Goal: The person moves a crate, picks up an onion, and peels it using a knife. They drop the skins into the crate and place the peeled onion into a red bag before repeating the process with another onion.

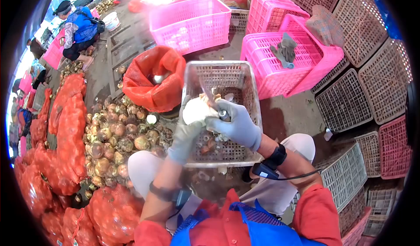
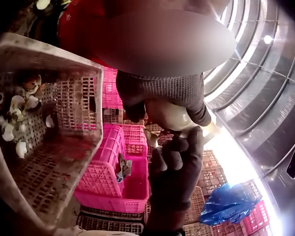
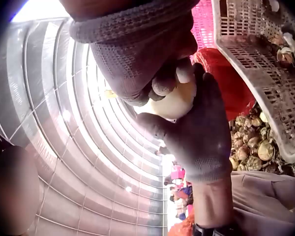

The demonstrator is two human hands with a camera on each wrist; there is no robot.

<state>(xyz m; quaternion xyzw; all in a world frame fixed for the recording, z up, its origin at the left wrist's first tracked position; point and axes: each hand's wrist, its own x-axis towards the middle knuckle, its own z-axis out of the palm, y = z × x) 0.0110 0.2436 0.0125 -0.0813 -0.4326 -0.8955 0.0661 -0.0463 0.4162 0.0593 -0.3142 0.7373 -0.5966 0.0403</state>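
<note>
Both hands wear pale gloves and meet over a grey-white plastic crate (image 1: 222, 162). The left hand (image 1: 187, 136) holds a white peeled onion (image 1: 197, 111), its palm and fingers round it in the right wrist view. In the right hand (image 1: 236, 122) is a knife, its dark handle end (image 1: 224, 114) showing and its blade (image 1: 207, 90) pointing up and away; those fingers are curled round the handle and lie close against the onion. Brown skins and white scraps (image 1: 208, 147) lie in the crate below.
An open red mesh bag (image 1: 154, 77) stands left of the crate, beside a heap of unpeeled onions (image 1: 109, 145). Pink crates (image 1: 190, 25) stand beyond, one bearing a grey glove (image 1: 285, 51). Full red sacks (image 1: 116, 211) lie left; stacked crates (image 1: 343, 99) line the right.
</note>
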